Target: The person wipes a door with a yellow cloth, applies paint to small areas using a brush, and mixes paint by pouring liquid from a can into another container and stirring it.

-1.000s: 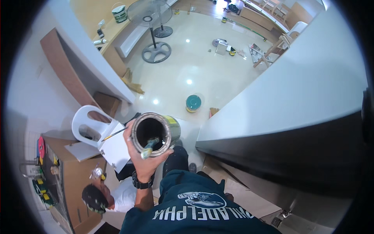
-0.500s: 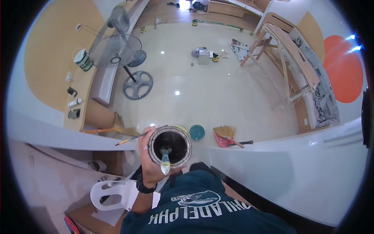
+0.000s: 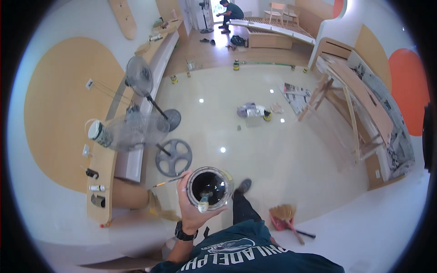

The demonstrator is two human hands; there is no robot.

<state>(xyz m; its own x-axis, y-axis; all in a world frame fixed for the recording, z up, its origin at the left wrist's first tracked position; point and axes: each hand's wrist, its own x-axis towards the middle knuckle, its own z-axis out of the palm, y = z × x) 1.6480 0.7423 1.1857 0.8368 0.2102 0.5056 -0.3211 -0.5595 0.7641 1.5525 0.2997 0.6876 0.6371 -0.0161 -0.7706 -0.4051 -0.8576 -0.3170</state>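
Note:
In front of my body, my left hand [image 3: 193, 210], with a black watch on its wrist, is closed round an open paint can [image 3: 227, 184]. Dark paint shows inside, and the can's rim is smeared. A paintbrush [image 3: 204, 203] stands in the can, its pale-tipped handle leaning over the near rim. Pinned against the can by the same hand is a thin brush [image 3: 168, 182], which sticks out to the left. My right hand is out of the picture.
A standing fan [image 3: 139, 75] and a second fan [image 3: 132, 132] are at left, beside a wooden counter [image 3: 102, 170]. A broom and red dustpan [image 3: 283, 217] lie at lower right. A wooden frame [image 3: 348, 109] leans at right. A person [image 3: 232, 14] sits far back.
I have stepped forward, one foot now out ahead on the floor. The broom and dustpan have dropped lower in view, and a seated person shows at the back. My left hand still holds the can.

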